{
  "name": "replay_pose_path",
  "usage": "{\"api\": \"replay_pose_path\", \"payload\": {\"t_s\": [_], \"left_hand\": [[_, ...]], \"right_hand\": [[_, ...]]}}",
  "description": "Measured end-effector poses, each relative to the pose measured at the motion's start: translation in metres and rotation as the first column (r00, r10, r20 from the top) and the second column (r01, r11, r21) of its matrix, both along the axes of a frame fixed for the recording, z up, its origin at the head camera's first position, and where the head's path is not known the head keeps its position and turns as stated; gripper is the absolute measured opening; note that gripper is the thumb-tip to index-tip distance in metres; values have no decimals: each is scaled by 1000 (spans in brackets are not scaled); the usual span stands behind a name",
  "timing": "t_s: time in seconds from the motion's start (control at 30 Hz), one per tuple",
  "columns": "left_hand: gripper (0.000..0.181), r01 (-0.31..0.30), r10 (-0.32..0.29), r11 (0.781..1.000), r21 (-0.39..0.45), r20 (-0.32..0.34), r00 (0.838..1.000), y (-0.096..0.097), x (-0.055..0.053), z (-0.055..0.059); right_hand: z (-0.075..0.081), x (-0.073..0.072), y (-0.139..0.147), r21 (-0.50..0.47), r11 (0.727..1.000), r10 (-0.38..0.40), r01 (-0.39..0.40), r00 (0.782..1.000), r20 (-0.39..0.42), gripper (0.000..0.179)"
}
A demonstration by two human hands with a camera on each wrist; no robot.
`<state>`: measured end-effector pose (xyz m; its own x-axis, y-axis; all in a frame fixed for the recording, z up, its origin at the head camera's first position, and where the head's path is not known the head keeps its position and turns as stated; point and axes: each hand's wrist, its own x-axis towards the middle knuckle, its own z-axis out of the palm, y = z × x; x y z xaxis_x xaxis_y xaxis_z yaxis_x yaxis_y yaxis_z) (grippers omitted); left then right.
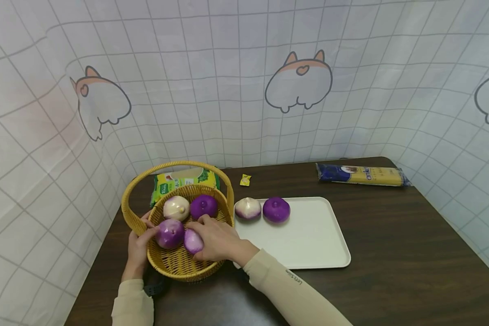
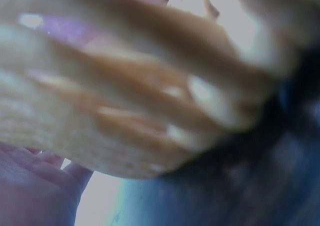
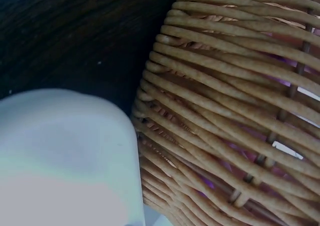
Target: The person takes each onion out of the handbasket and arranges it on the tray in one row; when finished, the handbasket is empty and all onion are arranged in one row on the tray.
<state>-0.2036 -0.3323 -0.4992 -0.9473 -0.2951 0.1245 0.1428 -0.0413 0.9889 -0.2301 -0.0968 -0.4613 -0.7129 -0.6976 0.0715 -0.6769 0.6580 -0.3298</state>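
A yellow wicker basket (image 1: 183, 269) with a tall handle stands at the left of the table. My left hand (image 1: 138, 249) grips its left rim, thumb beside a glossy purple onion (image 1: 170, 234) inside. Reaching in over the right rim, my right hand (image 1: 221, 237) holds a pale purple onion (image 1: 193, 242) low in the basket. Behind these lie a whitish onion (image 1: 176, 208) and a dark purple onion (image 1: 203, 206). In the right wrist view the woven basket wall (image 3: 225, 96) hides most of what is inside; the left wrist view is blurred wicker (image 2: 125, 81).
Right of the basket is a white tray (image 1: 305, 244) bearing a white-and-purple onion (image 1: 248, 208) and a dark purple onion (image 1: 276, 210). A green-yellow packet (image 1: 163, 186) lies behind the basket. Farther back are a small yellow sachet (image 1: 245, 180) and a pasta pack (image 1: 362, 175).
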Motion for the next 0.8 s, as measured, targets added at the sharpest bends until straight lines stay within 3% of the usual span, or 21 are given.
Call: {"api": "replay_pose_path", "payload": {"t_s": [0.27, 0.43, 0.63, 0.8], "left_hand": [[24, -1, 1, 1000, 13, 15, 1000, 0, 0, 0], [21, -8, 8, 1000, 1, 21, 1000, 0, 1, -1], [21, 10, -10, 1000, -7, 2, 1000, 0, 0, -1], [20, 14, -14, 1000, -22, 1, 1000, -1, -1, 1]], "right_hand": [[0, 0, 0, -10, 1000, 3, -3, 1000, 10, 78], [1, 1, 6, -116, 993, 15, -8, 998, 61, 82], [8, 1, 19, -358, 933, 46, 30, 979, 201, 81], [10, 4, 25, -465, 883, 69, 67, 960, 270, 79]]}}
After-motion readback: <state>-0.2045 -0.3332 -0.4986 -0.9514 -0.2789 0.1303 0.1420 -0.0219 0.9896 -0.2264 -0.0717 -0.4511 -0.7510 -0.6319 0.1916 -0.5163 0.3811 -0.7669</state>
